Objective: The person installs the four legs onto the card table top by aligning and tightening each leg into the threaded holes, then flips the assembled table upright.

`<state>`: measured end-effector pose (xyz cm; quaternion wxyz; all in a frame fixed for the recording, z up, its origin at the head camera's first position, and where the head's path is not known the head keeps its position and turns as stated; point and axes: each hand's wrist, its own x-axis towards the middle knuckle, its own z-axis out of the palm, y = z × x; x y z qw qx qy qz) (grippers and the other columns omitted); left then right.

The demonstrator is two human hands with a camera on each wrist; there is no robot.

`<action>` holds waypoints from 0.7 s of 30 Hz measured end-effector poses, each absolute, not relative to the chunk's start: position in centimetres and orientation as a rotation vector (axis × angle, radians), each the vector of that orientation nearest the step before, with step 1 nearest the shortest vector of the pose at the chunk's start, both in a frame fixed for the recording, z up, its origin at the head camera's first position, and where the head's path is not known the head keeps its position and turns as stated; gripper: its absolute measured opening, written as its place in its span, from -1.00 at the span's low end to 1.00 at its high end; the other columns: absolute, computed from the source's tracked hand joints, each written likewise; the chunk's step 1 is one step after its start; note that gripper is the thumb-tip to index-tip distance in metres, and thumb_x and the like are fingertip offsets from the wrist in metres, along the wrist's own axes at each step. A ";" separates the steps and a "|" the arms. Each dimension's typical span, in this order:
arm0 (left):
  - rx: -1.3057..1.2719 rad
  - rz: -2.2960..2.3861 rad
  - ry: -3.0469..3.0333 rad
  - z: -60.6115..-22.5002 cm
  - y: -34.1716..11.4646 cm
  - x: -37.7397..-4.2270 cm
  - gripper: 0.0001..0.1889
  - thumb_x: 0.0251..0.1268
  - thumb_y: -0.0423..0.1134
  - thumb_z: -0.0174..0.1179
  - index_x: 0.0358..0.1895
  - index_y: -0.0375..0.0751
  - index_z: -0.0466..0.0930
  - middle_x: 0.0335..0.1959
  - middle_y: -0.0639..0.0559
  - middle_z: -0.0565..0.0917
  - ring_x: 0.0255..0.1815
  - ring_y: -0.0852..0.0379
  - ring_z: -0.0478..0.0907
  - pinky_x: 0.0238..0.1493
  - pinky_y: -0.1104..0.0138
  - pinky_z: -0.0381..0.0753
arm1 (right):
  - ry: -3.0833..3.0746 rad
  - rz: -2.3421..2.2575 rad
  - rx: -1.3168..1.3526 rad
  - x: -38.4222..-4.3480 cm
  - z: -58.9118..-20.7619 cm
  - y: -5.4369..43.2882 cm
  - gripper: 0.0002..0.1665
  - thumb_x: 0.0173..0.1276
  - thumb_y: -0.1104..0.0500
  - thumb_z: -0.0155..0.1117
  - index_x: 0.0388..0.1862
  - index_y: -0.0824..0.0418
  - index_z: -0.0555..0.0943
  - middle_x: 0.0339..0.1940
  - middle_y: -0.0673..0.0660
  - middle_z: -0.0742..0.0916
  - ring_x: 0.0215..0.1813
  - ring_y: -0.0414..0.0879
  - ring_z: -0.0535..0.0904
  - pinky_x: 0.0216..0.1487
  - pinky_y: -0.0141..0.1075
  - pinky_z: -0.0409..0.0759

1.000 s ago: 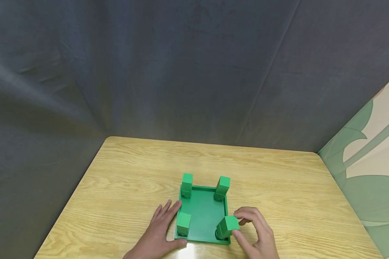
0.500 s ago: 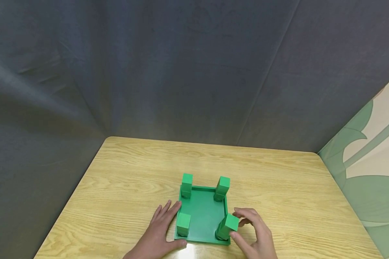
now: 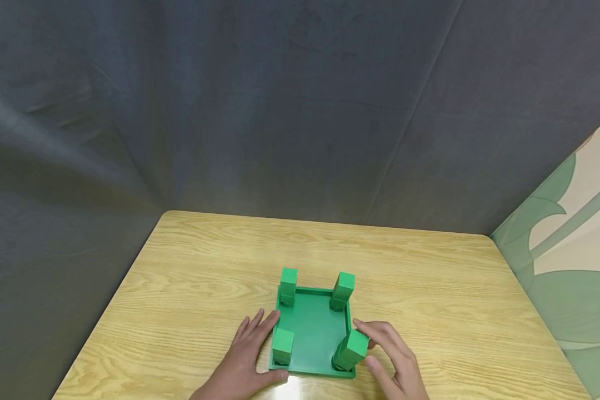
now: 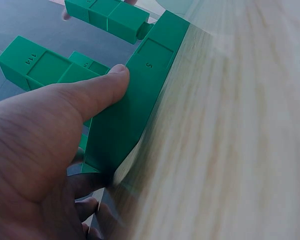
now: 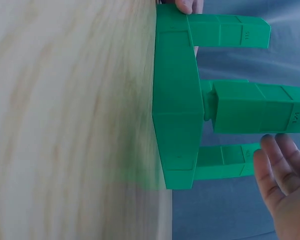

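Observation:
A green square tabletop (image 3: 312, 333) with a raised rim lies upside down on the wooden table, square legs rising from its corners. My left hand (image 3: 247, 358) grips its near left corner, thumb on the front wall (image 4: 125, 107) and fingers along the left side. At the near right corner, a leg (image 3: 352, 350) leans slightly outward; a narrow neck (image 5: 208, 102) shows at its base in the right wrist view. Beside that leg is my right hand (image 3: 395, 355), forefinger at its upper far side and thumb a little apart from it, fingers loosely bent.
Another leg (image 3: 283, 347) stands near left, with one at far left (image 3: 289, 286) and one at far right (image 3: 343, 290). The wooden table (image 3: 205, 261) ends at a dark cloth (image 3: 280, 111) behind and on the left. A leaf-patterned panel (image 3: 575, 266) stands on the right.
The near right leg has turned slightly in place. My right thumb has come off it, and the forefinger has moved along its far side. The left hand and tabletop have stayed put.

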<state>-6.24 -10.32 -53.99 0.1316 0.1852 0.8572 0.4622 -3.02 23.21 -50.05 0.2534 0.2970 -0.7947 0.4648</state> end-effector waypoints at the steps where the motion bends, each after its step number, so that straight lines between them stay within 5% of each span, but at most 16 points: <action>1: 0.538 1.340 2.491 -54.0 -10.3 -6.2 0.22 0.21 0.40 0.55 0.85 0.10 0.10 0.81 -0.05 0.23 0.85 -0.29 -0.08 0.74 -0.15 -0.31 | -2.167 1.267 0.810 -3.0 -50.1 23.2 -0.32 0.38 0.55 0.28 0.51 0.44 0.58 0.22 0.14 0.73 0.12 -0.17 0.65 0.00 -0.39 0.62; 8: 0.544 1.332 2.494 -53.9 -10.3 -6.3 0.22 0.22 0.40 0.54 0.85 0.07 0.10 0.81 -0.04 0.24 0.85 -0.30 -0.07 0.74 -0.14 -0.32 | -2.232 1.250 0.834 -2.8 -49.9 23.2 -0.27 0.34 0.59 0.26 0.52 0.37 0.61 0.32 0.14 0.70 0.32 -0.15 0.65 0.42 -0.49 0.52; 14: 0.584 1.314 2.504 -53.8 -10.4 -6.4 0.19 0.26 0.36 0.54 0.85 0.09 0.10 0.80 -0.06 0.24 0.84 -0.36 -0.05 0.76 -0.27 -0.28 | -2.200 1.265 0.810 -2.9 -49.7 23.2 -0.26 0.23 0.56 0.43 0.43 0.33 0.64 0.28 0.16 0.73 0.30 -0.17 0.65 0.36 -0.52 0.54; 21: 0.589 1.326 2.497 -54.0 -10.4 -6.4 0.19 0.27 0.38 0.52 0.85 0.09 0.08 0.81 -0.04 0.23 0.84 -0.36 -0.06 0.77 0.36 -0.51 | -2.128 1.356 0.737 -2.9 -50.0 22.7 -0.28 0.10 0.59 0.64 0.26 0.42 0.60 0.15 0.21 0.76 0.19 -0.19 0.68 0.08 -0.47 0.66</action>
